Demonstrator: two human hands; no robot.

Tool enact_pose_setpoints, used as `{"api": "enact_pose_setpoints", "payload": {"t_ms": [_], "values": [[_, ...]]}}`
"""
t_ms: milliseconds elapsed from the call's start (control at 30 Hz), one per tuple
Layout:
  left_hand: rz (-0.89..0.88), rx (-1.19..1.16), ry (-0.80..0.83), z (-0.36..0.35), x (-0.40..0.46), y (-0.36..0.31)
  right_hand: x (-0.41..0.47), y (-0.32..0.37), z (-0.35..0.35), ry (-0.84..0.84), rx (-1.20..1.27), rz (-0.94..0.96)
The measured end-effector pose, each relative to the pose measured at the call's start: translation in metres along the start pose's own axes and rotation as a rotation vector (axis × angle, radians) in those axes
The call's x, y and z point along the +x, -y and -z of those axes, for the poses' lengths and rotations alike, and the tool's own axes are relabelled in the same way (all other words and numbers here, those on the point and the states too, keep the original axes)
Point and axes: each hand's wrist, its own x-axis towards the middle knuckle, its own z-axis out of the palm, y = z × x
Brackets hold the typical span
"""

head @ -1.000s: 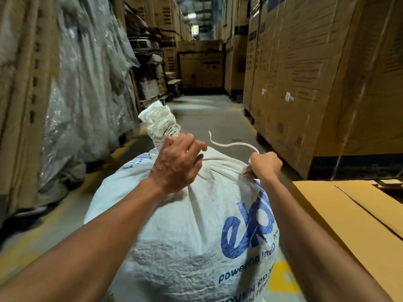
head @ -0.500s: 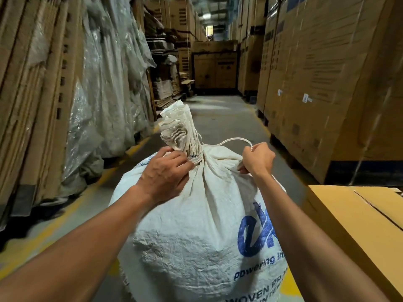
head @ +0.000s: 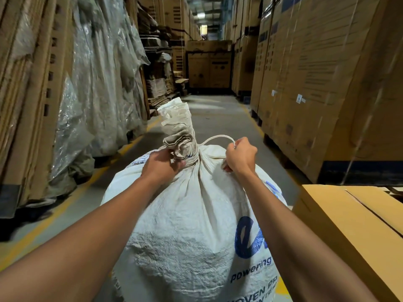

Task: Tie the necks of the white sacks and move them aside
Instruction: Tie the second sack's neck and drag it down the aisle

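A full white woven sack (head: 196,225) with blue lettering stands on the floor right in front of me. Its gathered neck (head: 180,136) sticks up, cinched at the base by a white cord (head: 218,139). My left hand (head: 161,164) grips the left side of the neck's base, fingers curled into the cloth. My right hand (head: 241,154) pinches the cord, which arcs from the neck to my fingers, and a cord end shows under that hand.
The aisle floor (head: 218,114) runs ahead between tall cardboard cartons (head: 316,83) on the right and flat cardboard with plastic wrap (head: 87,83) on the left. A brown carton (head: 353,216) sits close at my right. A yellow floor line (head: 65,205) runs along the left.
The neck has risen upright and is drawn tighter. My left hand slid down from the neck's front to its left base. My right hand has pulled the loose cord into a short arc.
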Motion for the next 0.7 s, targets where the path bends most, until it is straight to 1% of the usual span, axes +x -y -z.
{"api": "enact_pose_setpoints", "payload": {"t_ms": [67, 100, 167, 233, 267, 367, 467, 533, 700], "values": [[-0.001, 0.042, 0.003, -0.006, 0.003, -0.006, -0.015, 0.017, 0.000, -0.002, -0.034, 0.026], [0.007, 0.027, -0.001, -0.008, 0.004, -0.008, -0.015, 0.019, -0.003, -0.002, -0.059, 0.034], [-0.015, -0.083, -0.079, -0.012, 0.006, -0.010, -0.010, 0.019, -0.012, -0.013, -0.098, 0.039], [-0.038, -0.120, -0.154, -0.013, 0.006, -0.010, -0.006, 0.021, -0.020, -0.008, -0.114, 0.050], [-0.048, -0.130, -0.161, -0.014, 0.007, -0.009, -0.004, 0.023, -0.024, 0.006, -0.128, 0.058], [-0.064, -0.210, -0.133, -0.019, 0.012, -0.008, -0.003, 0.027, -0.035, 0.111, -0.198, 0.107], [-0.047, -0.201, -0.152, -0.016, 0.012, -0.007, -0.006, 0.028, -0.043, 0.256, -0.263, 0.218], [-0.030, -0.252, -0.141, -0.017, 0.013, -0.006, -0.008, 0.028, -0.043, 0.346, -0.313, 0.281], [0.016, -0.390, -0.185, -0.020, 0.016, -0.008, -0.008, 0.024, -0.036, 0.513, -0.388, 0.316]]}}
